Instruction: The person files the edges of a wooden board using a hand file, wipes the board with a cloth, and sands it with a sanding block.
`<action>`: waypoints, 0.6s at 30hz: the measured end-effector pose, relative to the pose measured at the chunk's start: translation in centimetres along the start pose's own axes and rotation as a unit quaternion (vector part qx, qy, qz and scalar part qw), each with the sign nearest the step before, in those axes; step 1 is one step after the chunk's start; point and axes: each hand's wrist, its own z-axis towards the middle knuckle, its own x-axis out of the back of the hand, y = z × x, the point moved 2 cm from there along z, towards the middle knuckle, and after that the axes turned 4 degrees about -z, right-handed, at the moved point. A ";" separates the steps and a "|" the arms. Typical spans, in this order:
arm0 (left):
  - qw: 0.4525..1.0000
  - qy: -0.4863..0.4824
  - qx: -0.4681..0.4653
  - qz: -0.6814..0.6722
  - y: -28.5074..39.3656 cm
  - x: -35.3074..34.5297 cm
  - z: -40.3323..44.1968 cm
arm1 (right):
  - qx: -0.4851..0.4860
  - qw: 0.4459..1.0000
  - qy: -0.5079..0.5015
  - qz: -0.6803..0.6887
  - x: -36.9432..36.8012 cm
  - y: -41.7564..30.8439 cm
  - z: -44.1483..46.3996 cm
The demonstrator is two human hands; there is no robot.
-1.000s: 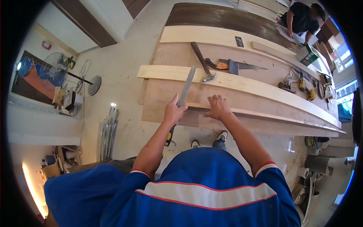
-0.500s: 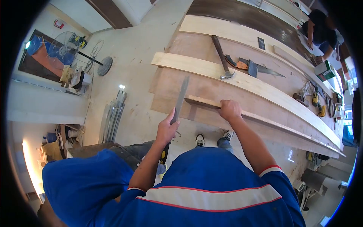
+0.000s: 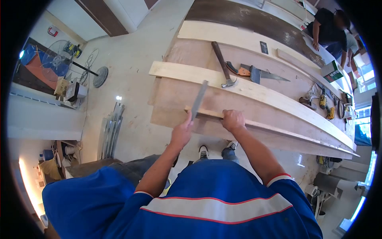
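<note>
My left hand (image 3: 182, 133) is closed around the lower end of a flat grey metal file (image 3: 200, 98). The file points up and away, crossing the near end of a long narrow wood strip (image 3: 211, 114). Whether it touches the strip I cannot tell. My right hand (image 3: 234, 120) grips the strip a little right of that end, fingers wrapped over its upper edge. The strip stands on edge along the near side of a plywood-topped table (image 3: 175, 93). Beyond it lies a pale plank (image 3: 179, 73), with a claw hammer (image 3: 221, 59) resting across it.
Beside the hammer lies an orange-handled saw (image 3: 242, 71). Power drills (image 3: 323, 99) and a green box (image 3: 332, 71) are at the right. A co-worker (image 3: 328, 32) bends at the far right. Someone in blue (image 3: 89, 199) is close on my left. A fan (image 3: 59, 59) stands left.
My left hand has moved right and forward with the file, which now crosses the strip's end instead of being left of it. My right hand keeps its grip. The whole view has shifted slightly.
</note>
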 end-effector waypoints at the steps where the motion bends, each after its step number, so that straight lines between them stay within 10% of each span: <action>1: 1.000 -0.012 -0.010 0.012 1.3 -0.8 1.2 | 0.000 1.000 -0.012 0.001 -0.2 -0.2 -0.1; 18: 0.998 -0.031 -0.053 -0.009 3.8 -2.9 2.7 | -0.005 0.996 -0.022 0.086 0.9 0.3 -1.2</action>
